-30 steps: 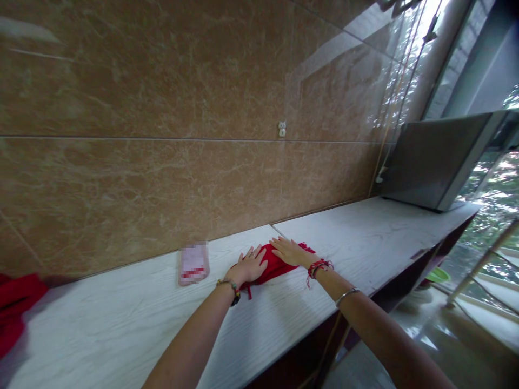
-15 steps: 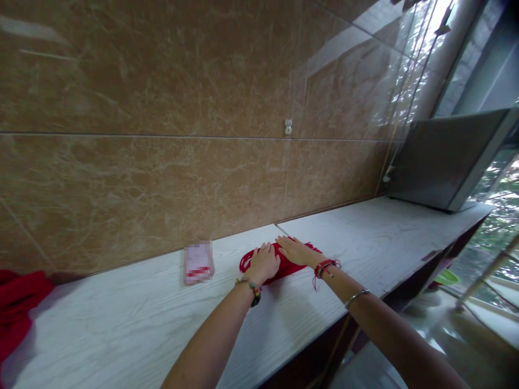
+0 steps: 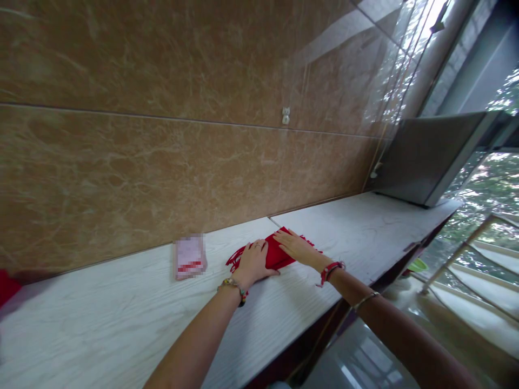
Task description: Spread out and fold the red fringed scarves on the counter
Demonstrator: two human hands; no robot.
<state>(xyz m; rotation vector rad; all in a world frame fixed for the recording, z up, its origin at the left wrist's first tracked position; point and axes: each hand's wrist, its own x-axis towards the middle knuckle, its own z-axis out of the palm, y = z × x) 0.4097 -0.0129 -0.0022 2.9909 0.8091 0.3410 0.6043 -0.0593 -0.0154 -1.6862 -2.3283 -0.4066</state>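
Observation:
A folded red scarf (image 3: 275, 256) with fringe at its two ends lies flat on the white wood-grain counter (image 3: 121, 313). My left hand (image 3: 253, 263) rests open on the scarf's left part, fingers towards the wall and thumb out to the right. On the right part lies my right hand (image 3: 298, 249), flat with its fingers stretched out. Red cloth shows between the two hands, and each hand hides some of it. Fringe strands stick out past both hands.
Left of the scarf sits a blurred pinkish packet (image 3: 190, 258). Another red cloth (image 3: 7, 286) shows at the far left edge. A large grey box-shaped appliance (image 3: 425, 156) stands at the counter's right end. Brown marbled tiles (image 3: 141, 173) rise behind.
My hands have spread apart on the scarf, the left one shifting left, and more red cloth shows between them. The view has turned slightly to the right.

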